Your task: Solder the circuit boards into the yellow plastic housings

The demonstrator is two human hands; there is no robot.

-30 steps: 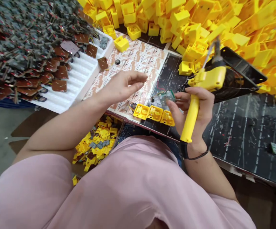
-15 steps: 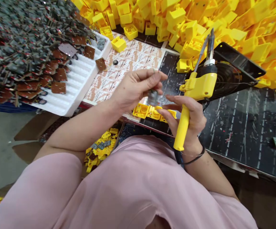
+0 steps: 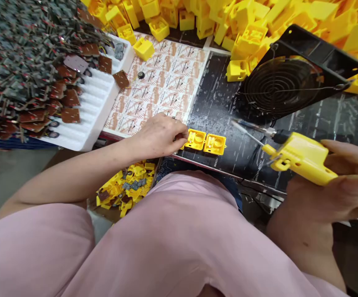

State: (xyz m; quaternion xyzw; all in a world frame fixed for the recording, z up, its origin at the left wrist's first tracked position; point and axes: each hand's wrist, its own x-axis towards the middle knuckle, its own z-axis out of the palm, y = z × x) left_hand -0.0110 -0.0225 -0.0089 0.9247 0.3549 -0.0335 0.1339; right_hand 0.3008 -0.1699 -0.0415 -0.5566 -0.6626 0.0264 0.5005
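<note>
Covering much of a white foam tray (image 3: 95,99), grey and brown boards (image 3: 33,62) are lying heaped at left. Nearer, below the table edge, loose yellow parts (image 3: 111,189) are filling a box. A small round black part (image 3: 141,75) is resting on the patterned sheet (image 3: 157,88).

Left hand (image 3: 163,134): fingers curling, thumb and fingertips nearly meeting at the left end of a row of yellow cases (image 3: 215,144). A sliver of yellow is showing beneath; whether the fingertips are gripping it, not possible to make out. Two more cases are sitting just right of the hand, side by side at the near edge, hollow side up. Looking light and stiff, probably a little slick; outer walls seeming the best hold, leaving the inside fittings alone.

Farther right, a black fan (image 3: 278,86) is standing tilted on the black mat (image 3: 216,99), a mass of yellow boxes (image 3: 309,14) lying behind.

Far-right end of the row of things: right hand (image 3: 346,181) is closing around the handle of a yellow soldering gun (image 3: 305,159), its metal tip pointing left over the mat. Rigid, probably modest in weight; handle seeming the only safe grip, the tip likely being hot.
</note>
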